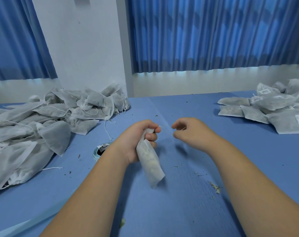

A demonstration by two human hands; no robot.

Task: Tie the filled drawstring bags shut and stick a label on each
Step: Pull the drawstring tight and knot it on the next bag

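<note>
Left hand [138, 141] gripped the drawstring bag [152, 163] at its neck, body slanting down-frame; right hand [191, 132], just right of it, curled (grip unclear).

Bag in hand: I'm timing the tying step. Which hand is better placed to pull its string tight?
Likely right. The left hand grips the bag by its neck; the string pokes out toward the right hand, which hovers close by, fingers curled.

Blue table [188, 202] under a heap of drawstring bags [42, 120], a label roll [100, 149], labelled bags [273, 106], scattered leaf crumbs [215, 188]
</note>
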